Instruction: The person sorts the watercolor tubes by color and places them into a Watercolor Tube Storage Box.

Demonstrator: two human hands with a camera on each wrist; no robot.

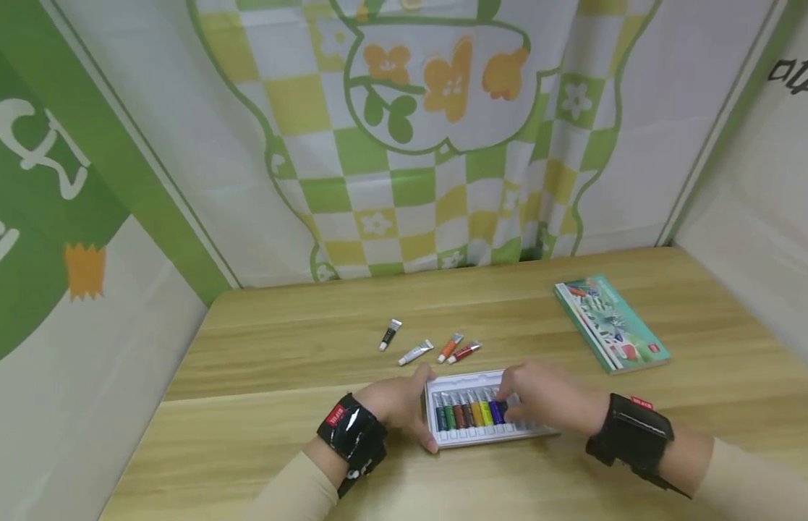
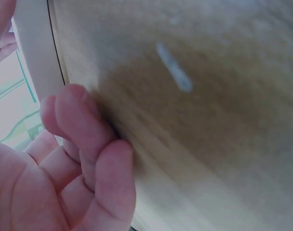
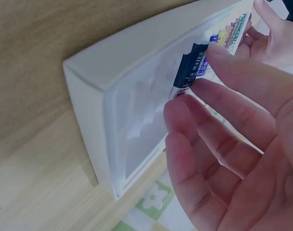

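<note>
A white box tray (image 1: 482, 438) lies on the wooden table with a row of small paint tubes (image 1: 467, 412) in green, brown, yellow and blue. My left hand (image 1: 398, 401) grips the tray's left end, thumb at the near corner and fingers at the far one. Over the tray's right part, my right hand (image 1: 552, 396) pinches a dark blue paint tube (image 3: 189, 67) between thumb and fingers. That tube is tilted against the tray in the right wrist view; whether it still touches its slot I cannot tell. The right wrist view also shows the tray's outer wall (image 3: 86, 130).
Beyond the tray lie a black tube (image 1: 390, 335), a white tube (image 1: 416, 352), an orange tube (image 1: 450, 348) and a red tube (image 1: 465, 352). A turquoise printed box (image 1: 615, 325) lies at the back right. Behind the table hangs a checked curtain (image 1: 410, 188).
</note>
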